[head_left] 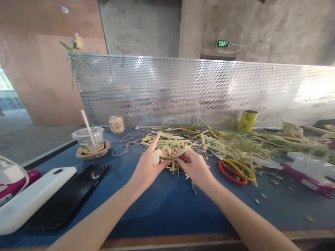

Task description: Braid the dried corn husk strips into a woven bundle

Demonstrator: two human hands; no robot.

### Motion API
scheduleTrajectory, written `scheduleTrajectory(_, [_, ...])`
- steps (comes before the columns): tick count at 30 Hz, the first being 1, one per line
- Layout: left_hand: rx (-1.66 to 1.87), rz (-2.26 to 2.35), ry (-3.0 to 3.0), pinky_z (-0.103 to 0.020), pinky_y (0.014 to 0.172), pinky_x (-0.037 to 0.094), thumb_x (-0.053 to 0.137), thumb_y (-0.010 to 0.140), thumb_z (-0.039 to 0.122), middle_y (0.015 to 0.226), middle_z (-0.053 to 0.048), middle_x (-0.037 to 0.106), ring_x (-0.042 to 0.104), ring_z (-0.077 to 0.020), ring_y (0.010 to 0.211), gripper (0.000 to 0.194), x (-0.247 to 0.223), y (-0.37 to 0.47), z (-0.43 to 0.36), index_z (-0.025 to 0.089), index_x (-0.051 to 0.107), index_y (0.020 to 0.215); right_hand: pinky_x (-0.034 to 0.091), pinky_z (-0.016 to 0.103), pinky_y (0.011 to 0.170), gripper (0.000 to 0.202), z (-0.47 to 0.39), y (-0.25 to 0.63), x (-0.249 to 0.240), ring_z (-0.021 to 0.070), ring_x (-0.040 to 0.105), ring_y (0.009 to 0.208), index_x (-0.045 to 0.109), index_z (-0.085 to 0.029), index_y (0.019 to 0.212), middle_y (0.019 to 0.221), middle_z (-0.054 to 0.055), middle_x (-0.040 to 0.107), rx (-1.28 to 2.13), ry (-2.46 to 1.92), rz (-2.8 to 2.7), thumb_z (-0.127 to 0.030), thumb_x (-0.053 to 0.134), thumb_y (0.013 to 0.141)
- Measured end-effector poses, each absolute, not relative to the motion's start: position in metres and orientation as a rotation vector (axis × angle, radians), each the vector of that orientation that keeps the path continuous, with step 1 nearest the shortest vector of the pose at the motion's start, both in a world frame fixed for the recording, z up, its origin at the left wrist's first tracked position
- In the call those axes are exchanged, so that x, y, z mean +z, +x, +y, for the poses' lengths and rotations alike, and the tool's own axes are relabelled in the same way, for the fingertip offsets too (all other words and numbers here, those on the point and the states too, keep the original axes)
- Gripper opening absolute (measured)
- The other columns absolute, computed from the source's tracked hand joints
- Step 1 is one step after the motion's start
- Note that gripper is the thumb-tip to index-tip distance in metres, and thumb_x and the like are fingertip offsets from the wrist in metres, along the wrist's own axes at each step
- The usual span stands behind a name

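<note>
Near the middle of the blue table, my left hand (149,166) pinches a pale, flat plant strip (156,157), its thumb or a finger pointing up. Close beside it on the right, my right hand (193,165) has its fingers closed on the same small bundle of pale strips. The fingertips of both hands nearly meet. Below and behind them lie green and straw-coloured plant scraps (175,169). The fingers partly hide how the strips are joined.
Scissors (232,171) with red and yellow handles lie right of my hands. Dried leaves (225,144) spread behind. At left are a black phone (68,198), a white power bank (39,195) and a lidded cup (90,141). A perforated metal screen (183,90) stands behind.
</note>
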State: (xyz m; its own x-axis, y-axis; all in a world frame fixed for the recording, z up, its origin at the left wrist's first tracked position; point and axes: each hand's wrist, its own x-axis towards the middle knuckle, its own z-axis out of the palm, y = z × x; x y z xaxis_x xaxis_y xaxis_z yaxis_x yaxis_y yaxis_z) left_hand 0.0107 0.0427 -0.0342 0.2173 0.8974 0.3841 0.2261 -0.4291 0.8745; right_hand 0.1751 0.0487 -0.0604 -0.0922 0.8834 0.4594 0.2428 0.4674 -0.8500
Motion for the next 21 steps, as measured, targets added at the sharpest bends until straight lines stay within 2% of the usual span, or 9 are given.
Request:
scheduleTrajectory(3, [1.297,1.079,1.836,-0.03,0.076,0.045,0.067,0.068,0.021,0.089,-0.003,0.07,0.062,-0.0179,0.072,0.085,-0.035,0.011,0.042,0.028,0.021,0.14,0.048,0.027,0.057,0.006,0.049,0.175,-0.062,0.0126,0.057,0.055,0.057,-0.02,0.077,0.066,0.0,0.061,0.713,-0.998,-1.599,-0.021,0.054,0.072])
scheduleTrajectory(6, [1.257,0.972,1.709,-0.033,0.079,0.046,0.069,0.066,0.018,0.089,-0.005,0.07,0.063,-0.0203,0.079,0.093,-0.036,0.013,0.043,0.024,0.014,0.141,0.045,0.024,0.049,0.005,0.051,0.173,-0.062,0.0101,0.052,0.046,0.054,-0.019,0.074,0.057,-0.003,0.056,0.862,-0.964,-1.529,-0.022,0.055,0.071])
scheduleTrajectory(9, [1.219,0.866,1.564,-0.035,0.08,0.047,0.07,0.065,0.019,0.092,-0.007,0.069,0.064,-0.0219,0.085,0.1,-0.038,0.016,0.046,0.02,0.007,0.142,0.045,0.023,0.047,0.006,0.05,0.171,-0.06,0.0088,0.052,0.045,0.052,-0.018,0.072,0.058,-0.004,0.057,0.959,-0.919,-1.502,-0.021,0.057,0.069])
scheduleTrajectory(15, [1.244,0.818,1.485,-0.037,0.08,0.048,0.071,0.065,0.016,0.087,-0.004,0.069,0.064,-0.0217,0.083,0.098,-0.038,0.015,0.048,0.019,0.011,0.142,0.046,0.021,0.044,0.013,0.046,0.169,-0.057,0.0085,0.054,0.044,0.048,-0.02,0.075,0.06,-0.004,0.059,1.135,-0.884,-1.438,-0.026,0.059,0.071])
scheduleTrajectory(18, [1.278,0.839,1.469,-0.037,0.083,0.047,0.07,0.066,0.016,0.087,-0.005,0.07,0.064,-0.0206,0.084,0.096,-0.036,0.013,0.049,0.018,0.011,0.142,0.048,0.024,0.04,0.017,0.047,0.17,-0.057,0.0117,0.057,0.044,0.041,-0.021,0.081,0.061,-0.003,0.061,1.216,-0.913,-1.451,-0.029,0.055,0.074])
scheduleTrajectory(21, [1.327,0.896,1.419,-0.035,0.084,0.047,0.074,0.061,0.014,0.091,-0.008,0.07,0.065,-0.0192,0.084,0.102,-0.036,0.01,0.054,0.014,0.011,0.141,0.048,0.025,0.039,0.012,0.046,0.176,-0.055,0.0135,0.059,0.044,0.035,-0.022,0.085,0.061,-0.004,0.06,1.121,-1.002,-1.566,-0.022,0.045,0.079])
